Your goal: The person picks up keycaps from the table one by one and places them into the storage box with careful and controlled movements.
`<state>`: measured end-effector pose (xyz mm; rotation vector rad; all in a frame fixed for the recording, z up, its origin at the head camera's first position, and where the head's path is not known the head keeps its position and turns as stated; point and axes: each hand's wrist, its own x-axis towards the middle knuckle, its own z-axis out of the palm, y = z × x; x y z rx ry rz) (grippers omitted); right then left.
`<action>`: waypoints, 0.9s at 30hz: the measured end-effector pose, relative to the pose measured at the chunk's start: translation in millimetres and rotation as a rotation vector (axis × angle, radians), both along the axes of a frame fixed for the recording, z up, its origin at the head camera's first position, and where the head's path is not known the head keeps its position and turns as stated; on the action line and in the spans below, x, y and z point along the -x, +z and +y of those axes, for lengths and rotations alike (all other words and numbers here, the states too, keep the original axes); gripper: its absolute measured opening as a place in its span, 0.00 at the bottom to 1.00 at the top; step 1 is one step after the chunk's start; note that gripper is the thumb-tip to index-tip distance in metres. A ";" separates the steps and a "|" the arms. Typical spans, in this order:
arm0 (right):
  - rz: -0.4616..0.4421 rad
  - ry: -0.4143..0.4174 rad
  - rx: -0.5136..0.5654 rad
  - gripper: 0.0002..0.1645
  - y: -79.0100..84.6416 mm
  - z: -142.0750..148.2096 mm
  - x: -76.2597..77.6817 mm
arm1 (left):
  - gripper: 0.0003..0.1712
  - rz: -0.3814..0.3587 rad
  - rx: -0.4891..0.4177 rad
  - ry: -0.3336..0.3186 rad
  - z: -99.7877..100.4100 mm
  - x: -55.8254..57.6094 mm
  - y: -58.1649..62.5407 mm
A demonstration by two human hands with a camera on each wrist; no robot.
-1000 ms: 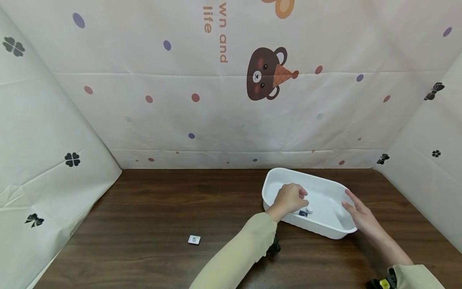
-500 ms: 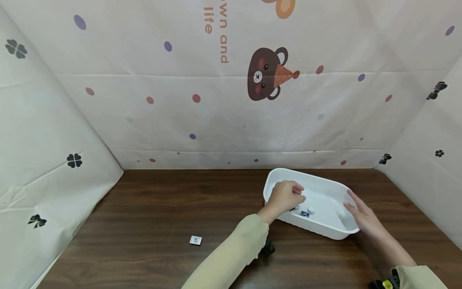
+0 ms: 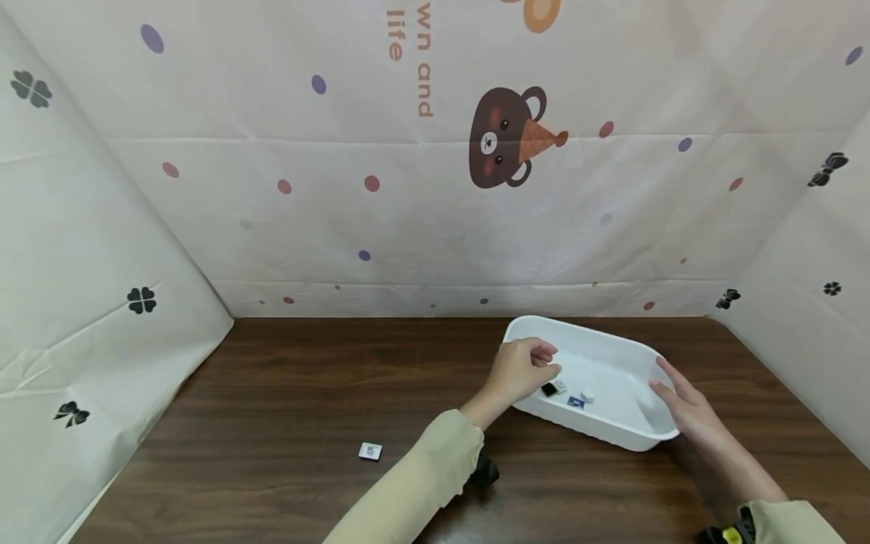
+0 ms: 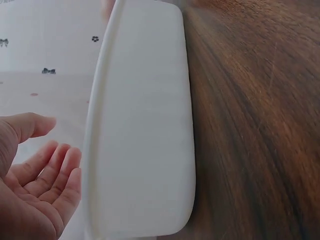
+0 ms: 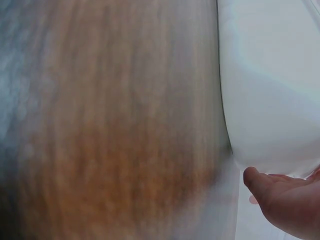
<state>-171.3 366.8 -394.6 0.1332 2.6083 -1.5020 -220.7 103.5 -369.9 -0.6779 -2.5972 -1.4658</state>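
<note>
In the head view a white oblong plastic basin [image 3: 612, 431] stands at the right of the table. My left hand [image 3: 519, 370] hovers over its left end, fingers loosely bent and nothing held, as the left wrist view of the hand [image 4: 45, 185] also shows. Small pieces lie inside the basin: a black square [image 3: 548, 389], a white one [image 3: 559, 386], a blue-and-white one [image 3: 575, 402] and a white block [image 3: 587, 396]. My right hand [image 3: 693, 408] rests against the basin's right end with its fingers extended; the right wrist view shows the thumb [image 5: 257, 182] at the basin's corner.
A small flat white piece [image 3: 370, 451] with dark marks lies alone on the brown wooden table [image 3: 285, 393], left of the left forearm. Printed white cloth [image 3: 408, 227] hangs behind the table and along both sides.
My left hand has drawn back leftward from the basin's middle to its left end, uncovering the black and white pieces. The right hand stays at the basin's right end.
</note>
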 end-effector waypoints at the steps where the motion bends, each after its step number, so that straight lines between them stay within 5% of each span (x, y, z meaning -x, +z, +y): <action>1: -0.002 -0.002 0.001 0.40 0.0 0.0 -0.1 | 0.09 0.007 -0.008 -0.002 -1.8 -0.7 0.5; 15: -0.004 -0.002 0.009 0.40 0.4 0.2 1.0 | 0.11 0.068 -0.083 -0.026 -32.2 -11.6 7.1; 27: -0.008 0.001 0.014 0.40 0.0 1.2 0.6 | 0.12 0.034 -0.157 -0.031 -60.2 -23.0 3.6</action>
